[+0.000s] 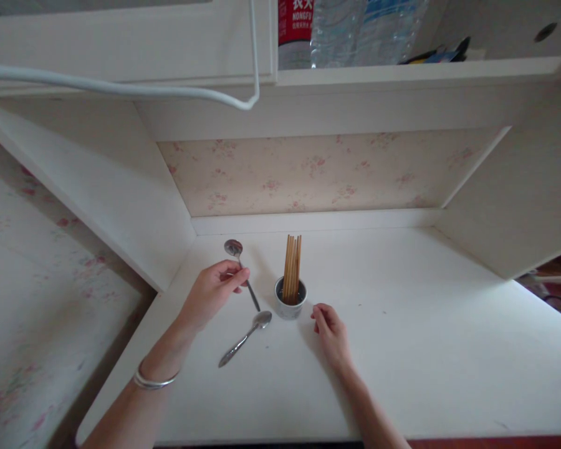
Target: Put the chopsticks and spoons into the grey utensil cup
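My left hand (217, 290) pinches a metal spoon (252, 294) by its handle, with the round bowl up and to the left and the handle end pointing down towards the second spoon. That other metal spoon (240, 345), with a patterned handle, lies on the white tabletop (430, 349), bowl towards the cup. Between my hands stands a grey metal cup (290, 310) holding several wooden chopsticks (292, 268) upright. To the right of the cup, my right hand (331, 333) is closed with curled fingers, apart from the cup, and nothing shows in it.
White side panels flank the tabletop, with a flowered wall panel (308, 174) behind. Above hangs a shelf (402, 73) carrying clear plastic bottles (355, 31) and a red-labelled package (295, 31). A white cable (168, 91) droops at the upper left.
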`<state>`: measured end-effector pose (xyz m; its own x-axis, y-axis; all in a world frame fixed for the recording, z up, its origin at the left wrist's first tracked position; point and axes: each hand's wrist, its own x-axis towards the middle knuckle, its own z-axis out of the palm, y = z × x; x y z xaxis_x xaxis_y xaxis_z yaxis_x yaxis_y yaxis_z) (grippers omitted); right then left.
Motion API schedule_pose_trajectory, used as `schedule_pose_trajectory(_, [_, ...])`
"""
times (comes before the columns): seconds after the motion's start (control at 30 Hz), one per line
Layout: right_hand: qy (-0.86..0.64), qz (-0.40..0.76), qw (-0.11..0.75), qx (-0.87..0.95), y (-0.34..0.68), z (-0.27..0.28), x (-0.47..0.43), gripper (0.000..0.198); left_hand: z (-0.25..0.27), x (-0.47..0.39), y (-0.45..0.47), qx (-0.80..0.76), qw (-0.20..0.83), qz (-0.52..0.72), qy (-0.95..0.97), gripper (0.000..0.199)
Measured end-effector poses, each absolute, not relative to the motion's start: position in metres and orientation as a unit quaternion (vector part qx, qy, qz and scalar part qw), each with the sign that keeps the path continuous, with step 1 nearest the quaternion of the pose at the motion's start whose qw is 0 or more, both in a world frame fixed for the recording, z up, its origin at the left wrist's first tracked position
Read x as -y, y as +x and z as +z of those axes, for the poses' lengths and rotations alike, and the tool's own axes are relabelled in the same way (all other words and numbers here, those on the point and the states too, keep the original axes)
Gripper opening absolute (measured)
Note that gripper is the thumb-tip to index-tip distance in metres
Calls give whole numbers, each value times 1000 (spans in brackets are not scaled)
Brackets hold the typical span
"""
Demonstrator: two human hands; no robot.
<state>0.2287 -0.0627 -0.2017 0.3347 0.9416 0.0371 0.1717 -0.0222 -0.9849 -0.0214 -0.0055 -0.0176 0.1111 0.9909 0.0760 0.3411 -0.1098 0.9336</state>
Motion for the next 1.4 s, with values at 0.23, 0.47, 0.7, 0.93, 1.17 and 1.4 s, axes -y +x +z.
schedule_pose_trajectory(0.23, [-617,348,541,453,228,-198,63,37,-48,-25,37,-503,375,422,655,39])
schedule_pose_trajectory(0.47, [-614,349,540,458,228,-193,64,40,-102,-21,49,-512,309,421,682,33])
schedule_pose_trajectory(0.7, [-616,353,531,463,228,-195,63,40,-115,-17,49,-520,286,444,671,25])
schedule_pose_trajectory(0.93, [-618,338,528,473,225,-194,65,42,-120,-21,50,-511,292,438,679,10])
schedule_pose_trajectory(1.17, [-623,327,513,491,226,-194,64,39,-125,-20,51,-520,340,432,653,9])
schedule_pose_trajectory(1.4, [-591,307,392,635,195,-175,88,32,-126,-21,50,-510,384,441,631,14])
